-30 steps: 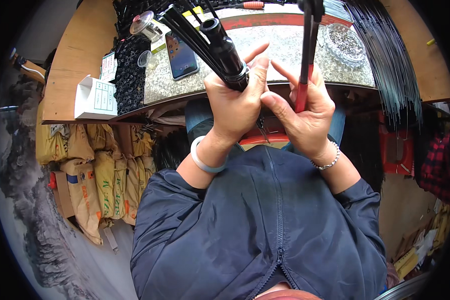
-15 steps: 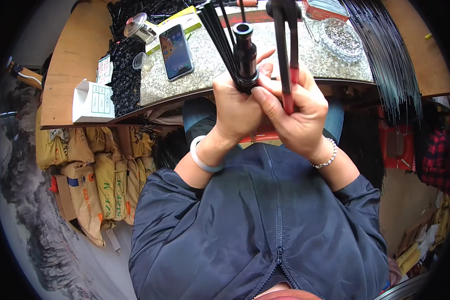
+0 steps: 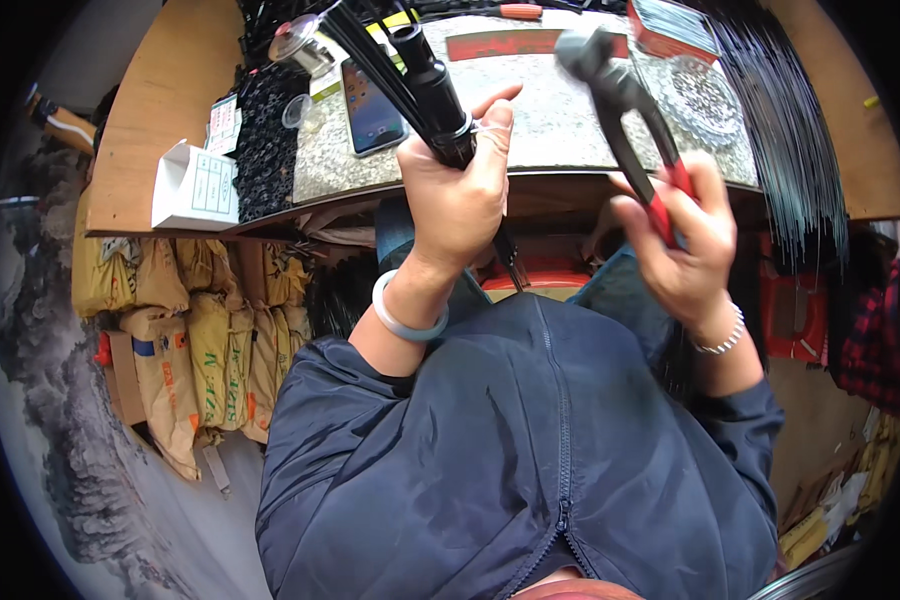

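Note:
My left hand point(image 3: 455, 195) is closed round a black umbrella frame point(image 3: 435, 90), its thin rods and ringed tube slanting up to the left. The frame's lower end point(image 3: 511, 258) sticks out below the fist. By the thumb, a thin pale wire point(image 3: 482, 127) shows at the base of the tube. Off to the right, my right hand point(image 3: 685, 235) grips the red handles of a pair of pincers point(image 3: 625, 110). The pincers' dark head is raised over the table, slightly blurred and apart from the frame.
On the speckled tabletop point(image 3: 540, 120) lie a phone point(image 3: 372, 110), a red bar point(image 3: 505, 44) and a glass dish of small metal pieces point(image 3: 702, 100). A white box point(image 3: 195, 188) stands left, beside black parts point(image 3: 263, 170). Long thin rods point(image 3: 785, 130) overhang the right edge.
My hands have parted. The right hand with the pincers has moved right, away from the frame; the left hand and frame have shifted left, the frame now tilting further left.

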{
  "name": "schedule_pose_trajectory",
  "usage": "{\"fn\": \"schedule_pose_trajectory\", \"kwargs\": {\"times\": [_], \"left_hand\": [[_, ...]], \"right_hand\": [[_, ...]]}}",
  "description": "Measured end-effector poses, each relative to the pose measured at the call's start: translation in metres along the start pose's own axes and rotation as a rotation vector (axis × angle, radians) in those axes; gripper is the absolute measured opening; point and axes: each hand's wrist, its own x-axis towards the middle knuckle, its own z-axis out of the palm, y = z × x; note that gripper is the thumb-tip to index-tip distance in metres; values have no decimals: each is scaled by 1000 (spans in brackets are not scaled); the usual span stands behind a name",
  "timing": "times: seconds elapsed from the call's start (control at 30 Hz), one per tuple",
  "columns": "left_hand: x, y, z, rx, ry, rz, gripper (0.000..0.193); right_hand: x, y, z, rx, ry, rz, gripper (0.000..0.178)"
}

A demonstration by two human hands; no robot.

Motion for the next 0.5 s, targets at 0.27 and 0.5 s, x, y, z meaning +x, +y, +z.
{"fn": "schedule_pose_trajectory", "kwargs": {"times": [0.27, 0.5], "left_hand": [[6, -2, 1, -78, 14, 1, 16], [6, -6, 2, -82, -13, 32, 16]], "right_hand": [[11, -13, -30, -499, -74, -306, 28], [14, -15, -37, -655, -90, -392, 27]]}}
